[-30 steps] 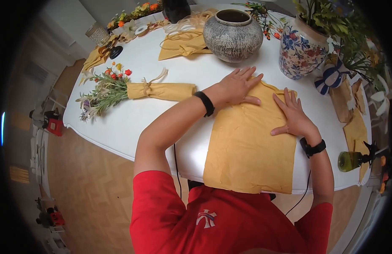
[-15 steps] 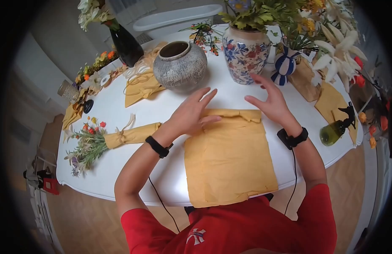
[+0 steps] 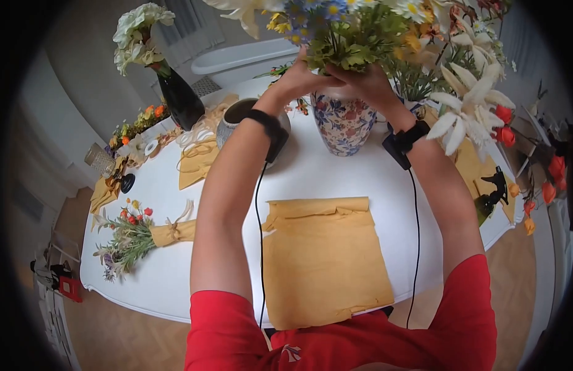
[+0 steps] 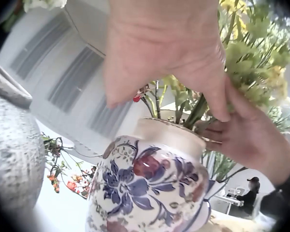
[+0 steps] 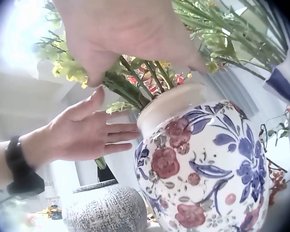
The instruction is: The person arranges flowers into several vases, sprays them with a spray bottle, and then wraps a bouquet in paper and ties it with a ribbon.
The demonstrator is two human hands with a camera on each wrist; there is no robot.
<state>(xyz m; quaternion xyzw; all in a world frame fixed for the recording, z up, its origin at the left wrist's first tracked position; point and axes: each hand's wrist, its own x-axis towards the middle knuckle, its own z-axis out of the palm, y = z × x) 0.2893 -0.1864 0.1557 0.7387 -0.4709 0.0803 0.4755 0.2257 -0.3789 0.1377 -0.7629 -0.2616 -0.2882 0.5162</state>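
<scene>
A floral-painted vase [image 3: 345, 123] stands on the table, holding a large bunch of artificial flowers [image 3: 351, 49]. Both hands are raised to its mouth, one on each side of the stems. My left hand [image 3: 299, 81] reaches in from the left; the right wrist view shows its fingers [image 5: 121, 137] extended beside the vase neck. From the other side comes my right hand [image 3: 374, 93], and in the left wrist view its fingers lie close behind the rim and stems. A sheet of yellow wrapping paper [image 3: 323, 266] lies at the near table edge, its far edge folded.
Left of the painted vase sits a round grey pot [image 5: 106, 208], partly behind my left arm. A paper-wrapped bouquet [image 3: 135, 229] lies on the left. The right side holds a green spray bottle [image 3: 492, 196] and large white lilies [image 3: 462, 117]. A dark vase [image 3: 180, 99] stands farther back.
Both hands have come off the wrapping paper and moved forward and up to the flower stems at the painted vase's mouth. The head view has tilted upward.
</scene>
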